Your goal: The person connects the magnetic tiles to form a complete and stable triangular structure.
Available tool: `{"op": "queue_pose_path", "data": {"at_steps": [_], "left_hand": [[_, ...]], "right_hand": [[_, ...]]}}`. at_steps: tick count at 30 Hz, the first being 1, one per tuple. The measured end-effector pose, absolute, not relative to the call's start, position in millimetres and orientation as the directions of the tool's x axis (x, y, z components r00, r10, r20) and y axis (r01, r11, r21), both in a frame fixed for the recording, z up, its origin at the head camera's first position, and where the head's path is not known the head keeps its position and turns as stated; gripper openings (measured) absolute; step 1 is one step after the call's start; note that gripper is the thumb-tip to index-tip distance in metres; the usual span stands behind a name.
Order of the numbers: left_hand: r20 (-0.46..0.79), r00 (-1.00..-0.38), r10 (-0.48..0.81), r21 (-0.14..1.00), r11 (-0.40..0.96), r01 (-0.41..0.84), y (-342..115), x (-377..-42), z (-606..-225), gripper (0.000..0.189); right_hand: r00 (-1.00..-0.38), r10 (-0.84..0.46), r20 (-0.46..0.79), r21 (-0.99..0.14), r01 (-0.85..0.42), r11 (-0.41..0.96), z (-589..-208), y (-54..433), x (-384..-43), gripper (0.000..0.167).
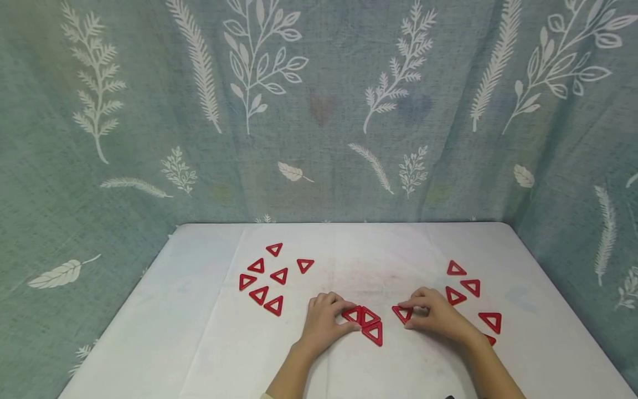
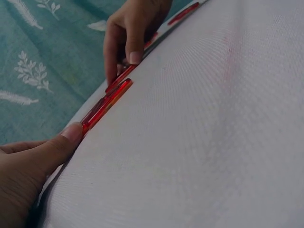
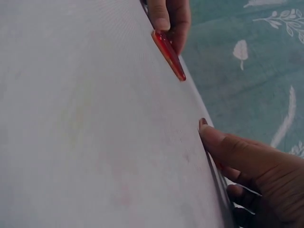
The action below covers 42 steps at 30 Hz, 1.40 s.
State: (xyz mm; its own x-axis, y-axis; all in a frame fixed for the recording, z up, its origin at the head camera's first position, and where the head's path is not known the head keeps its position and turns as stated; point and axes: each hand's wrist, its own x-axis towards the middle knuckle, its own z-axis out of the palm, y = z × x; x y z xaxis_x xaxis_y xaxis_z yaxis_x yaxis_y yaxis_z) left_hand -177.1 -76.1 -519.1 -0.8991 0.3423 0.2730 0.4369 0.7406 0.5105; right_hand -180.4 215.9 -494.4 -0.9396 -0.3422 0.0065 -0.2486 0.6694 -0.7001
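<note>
Near the table's front middle, three red triangle frames [image 1: 370, 317] lie edge to edge in a cluster. My left hand [image 1: 324, 321] grips the leftmost of them, its thumb below and fingers above. To the right, my right hand [image 1: 438, 316] pinches a separate red triangle [image 1: 399, 314] between thumb and fingers, a short gap from the cluster. In the left wrist view the left thumb [image 2: 72, 133] presses against the cluster's red edge [image 2: 107, 105]. The right wrist view shows the right hand [image 3: 256, 166] with only a tip of its triangle visible.
Several loose red triangles [image 1: 258, 295] are scattered on the left of the white table [image 1: 209, 354]. Several more red triangles [image 1: 471, 287] lie on the right, one partly hidden by the right forearm. A green leaf-patterned curtain [image 1: 319, 111] hangs behind and along both sides.
</note>
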Motion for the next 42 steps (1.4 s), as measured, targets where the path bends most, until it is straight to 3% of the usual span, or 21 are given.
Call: {"op": "queue_pose_path", "data": {"at_steps": [11,36,42], "left_hand": [[0.259,-0.899,0.353,0.508,0.742,0.438,-77,-177,-518,0.044],[0.330,-0.836,0.438,0.436,0.715,0.547,-81,-177,-519,0.043],[0.327,-0.860,0.391,0.470,0.723,0.507,-80,-177,-519,0.045]], "right_hand": [[-0.905,-0.425,0.033,-0.685,-0.330,0.650,-502,198,-193,0.039],[-0.903,-0.403,0.153,-0.685,-0.390,0.615,-512,172,-188,0.041],[-0.911,-0.354,0.212,-0.647,-0.402,0.648,-516,169,-183,0.042]]}}
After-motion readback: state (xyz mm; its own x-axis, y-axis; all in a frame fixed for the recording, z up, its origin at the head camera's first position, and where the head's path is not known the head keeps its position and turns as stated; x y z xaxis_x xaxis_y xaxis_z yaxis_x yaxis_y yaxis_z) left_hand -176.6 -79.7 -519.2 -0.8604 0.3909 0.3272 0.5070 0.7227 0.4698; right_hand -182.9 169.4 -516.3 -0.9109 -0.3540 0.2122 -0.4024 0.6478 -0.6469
